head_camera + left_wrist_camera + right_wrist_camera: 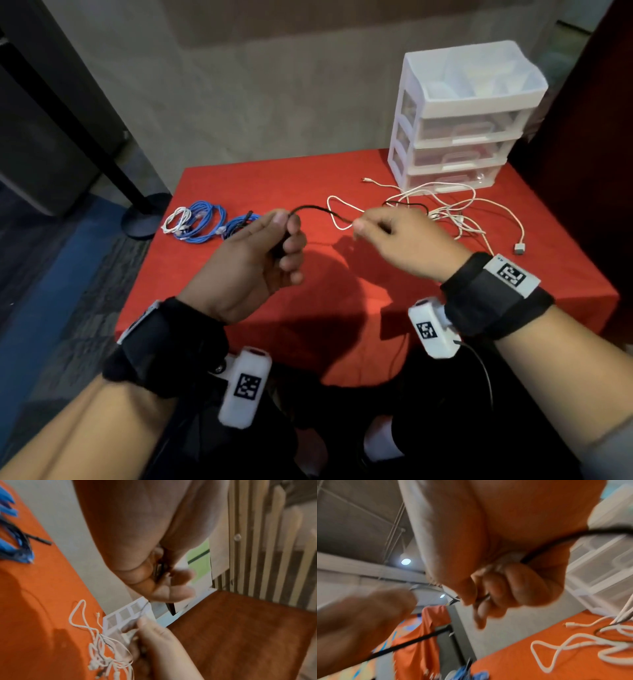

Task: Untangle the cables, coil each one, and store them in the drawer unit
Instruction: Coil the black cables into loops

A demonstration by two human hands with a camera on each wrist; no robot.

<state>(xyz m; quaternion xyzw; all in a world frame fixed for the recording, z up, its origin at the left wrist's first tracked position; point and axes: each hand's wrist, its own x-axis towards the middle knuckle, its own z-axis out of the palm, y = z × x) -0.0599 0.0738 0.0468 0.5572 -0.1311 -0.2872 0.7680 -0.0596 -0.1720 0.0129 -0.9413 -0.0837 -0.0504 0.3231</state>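
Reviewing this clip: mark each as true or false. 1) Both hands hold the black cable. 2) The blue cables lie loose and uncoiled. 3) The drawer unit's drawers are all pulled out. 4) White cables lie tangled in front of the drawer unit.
1) True: the left hand grips the black cable and the right hand pinches it.
2) False: the blue cables lie coiled on the red table.
3) False: the drawer unit shows its drawers pushed in.
4) True: the white cables lie tangled there.
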